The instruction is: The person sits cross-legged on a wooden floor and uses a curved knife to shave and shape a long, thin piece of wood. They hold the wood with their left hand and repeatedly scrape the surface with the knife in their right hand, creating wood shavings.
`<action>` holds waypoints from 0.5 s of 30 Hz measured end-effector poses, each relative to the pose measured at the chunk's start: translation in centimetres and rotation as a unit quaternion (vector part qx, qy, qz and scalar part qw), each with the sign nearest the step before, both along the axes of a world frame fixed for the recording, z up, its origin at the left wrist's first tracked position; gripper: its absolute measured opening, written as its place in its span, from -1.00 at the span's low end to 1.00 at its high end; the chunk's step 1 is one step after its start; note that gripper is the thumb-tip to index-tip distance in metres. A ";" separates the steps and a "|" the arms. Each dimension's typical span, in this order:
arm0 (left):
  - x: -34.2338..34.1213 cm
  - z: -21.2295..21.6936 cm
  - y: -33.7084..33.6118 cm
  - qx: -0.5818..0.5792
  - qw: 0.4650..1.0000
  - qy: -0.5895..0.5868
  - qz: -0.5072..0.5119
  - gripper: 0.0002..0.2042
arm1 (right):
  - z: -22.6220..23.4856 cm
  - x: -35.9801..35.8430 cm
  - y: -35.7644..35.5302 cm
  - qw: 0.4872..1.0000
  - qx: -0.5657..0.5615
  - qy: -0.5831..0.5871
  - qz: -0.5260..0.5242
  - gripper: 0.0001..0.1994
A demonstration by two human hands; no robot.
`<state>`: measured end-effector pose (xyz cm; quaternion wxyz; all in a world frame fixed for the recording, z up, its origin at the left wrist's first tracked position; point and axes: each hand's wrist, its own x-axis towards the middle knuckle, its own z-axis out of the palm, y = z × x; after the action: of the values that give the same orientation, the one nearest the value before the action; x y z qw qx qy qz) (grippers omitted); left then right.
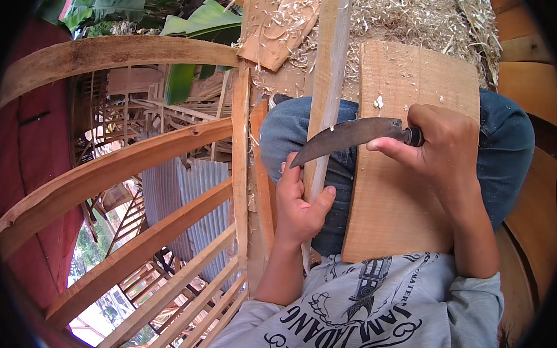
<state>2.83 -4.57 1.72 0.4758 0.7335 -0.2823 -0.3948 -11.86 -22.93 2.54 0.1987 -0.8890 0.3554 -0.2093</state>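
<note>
Holds the knife (348,137) in the right hand (444,144), closed round the handle (415,137). Grips the stick (330,58) low down in the left hand (304,207), nearer than the right. Has the stick left of the right hand, running long-ways from near the shirt (372,315) out ahead. Crosses it with the knife, tip pointing left and a bit back.

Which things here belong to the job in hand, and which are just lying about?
Apparently in use:
- curved, dark metal knife, in the right hand
- long, narrow, pale wooden strip, in the left hand
- broad, flat, light-brown wooden board, beneath the right hand

Apparently lying about:
- curly, pale wood shavings
- flat, orange-brown wooden piece
- grey, corrugated metal sheet, outside
</note>
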 end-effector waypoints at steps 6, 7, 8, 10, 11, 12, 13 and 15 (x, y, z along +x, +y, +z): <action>0.0 -0.1 -0.2 -0.014 1.000 0.007 -0.002 -0.55 | 0.0 0.3 -0.7 1.000 -0.030 -0.003 -0.003 -0.32; 0.1 -0.1 -0.2 -0.016 1.000 0.010 -0.002 -0.56 | 0.1 0.4 -0.8 1.000 -0.029 -0.002 -0.005 -0.33; 0.2 0.0 -0.1 -0.014 1.000 0.016 -0.003 -0.58 | 0.2 0.5 -0.8 1.000 -0.016 -0.003 -0.025 -0.33; 0.2 0.1 0.0 0.002 1.000 0.002 -0.007 -0.60 | 0.5 0.8 -1.2 0.998 0.009 -0.005 -0.064 -0.33; 0.1 0.1 0.1 0.017 1.000 -0.018 -0.010 -0.61 | 0.5 1.0 -1.8 0.995 0.017 -0.023 -0.094 -0.33; 0.0 -0.1 0.0 0.019 0.998 -0.051 -0.023 -0.62 | 0.2 1.1 -2.8 0.991 0.023 -0.041 -0.126 -0.32; -0.1 -0.1 -0.1 0.021 0.996 -0.083 -0.036 -0.63 | 0.2 1.0 -4.0 0.985 0.029 -0.057 -0.158 -0.31; -0.1 -0.2 -0.5 0.000 0.981 -0.176 -0.077 -0.64 | 0.1 -0.5 -7.3 0.971 0.083 -0.033 -0.220 -0.27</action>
<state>2.72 -5.10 1.50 0.3867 0.7677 -0.4171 -0.2952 -12.33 -30.27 2.60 0.2328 -0.7620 0.5516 -0.2469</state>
